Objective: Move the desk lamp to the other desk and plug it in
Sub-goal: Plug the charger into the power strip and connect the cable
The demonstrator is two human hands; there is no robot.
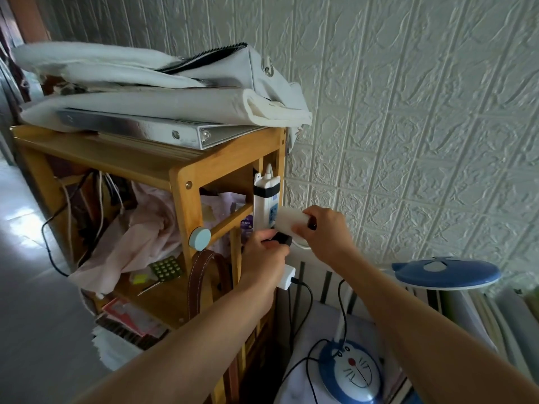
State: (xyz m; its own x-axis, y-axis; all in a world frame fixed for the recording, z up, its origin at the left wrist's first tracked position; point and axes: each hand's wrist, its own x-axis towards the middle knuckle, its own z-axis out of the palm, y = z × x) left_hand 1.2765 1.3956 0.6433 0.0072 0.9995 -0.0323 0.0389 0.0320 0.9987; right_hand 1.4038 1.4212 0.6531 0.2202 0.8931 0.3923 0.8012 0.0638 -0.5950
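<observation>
wall (408,126): white embossed brick-pattern panels; wooden shelf (186,182): left, cluttered; floor (26,228): pale, glossy, daylit

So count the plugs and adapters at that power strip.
3: a black plug in the left hand, a white block under the right hand, a white adapter lower. Others may be hidden.

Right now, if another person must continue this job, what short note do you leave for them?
Left hand: holds the black plug at the power strip on the wooden shelf; I cannot tell if it is fully in.
Right hand: grips a white block beside the strip.
Lamp: stands on the desk at lower right, cord running from its base.
Done: lamp placed.
Left: push the plug home, release both hands.
</observation>
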